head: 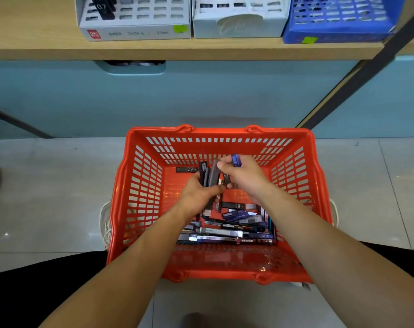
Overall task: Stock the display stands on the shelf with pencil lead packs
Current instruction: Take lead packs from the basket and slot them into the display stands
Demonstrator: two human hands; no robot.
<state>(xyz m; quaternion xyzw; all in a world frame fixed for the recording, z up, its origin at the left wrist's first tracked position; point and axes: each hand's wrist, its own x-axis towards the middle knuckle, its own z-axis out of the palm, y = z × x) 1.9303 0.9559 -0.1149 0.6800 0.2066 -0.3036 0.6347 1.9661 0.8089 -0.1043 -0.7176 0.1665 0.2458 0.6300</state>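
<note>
Both my hands reach into a red plastic basket [139, 185] on the floor. My left hand [196, 197] grips a bunch of dark lead packs [209, 175] standing upright in its fingers. My right hand [245, 178] holds a blue lead pack [236, 160] between its fingers, with its thumb touching the bunch. Several more black, blue and silver lead packs [232, 223] lie loose on the basket floor. Up on the wooden shelf [35, 43] stand a white display stand [135, 17] with black HB 0.7 packs at its left, a second white stand [239, 20] and a blue stand [338, 20].
A pale blue panel [201, 95] with a handle cutout runs below the shelf. A dark diagonal shelf brace [357, 79] crosses at the right, another at the far left. Grey tiled floor [47, 185] surrounds the basket. My dark-clothed knees flank the basket's near edge.
</note>
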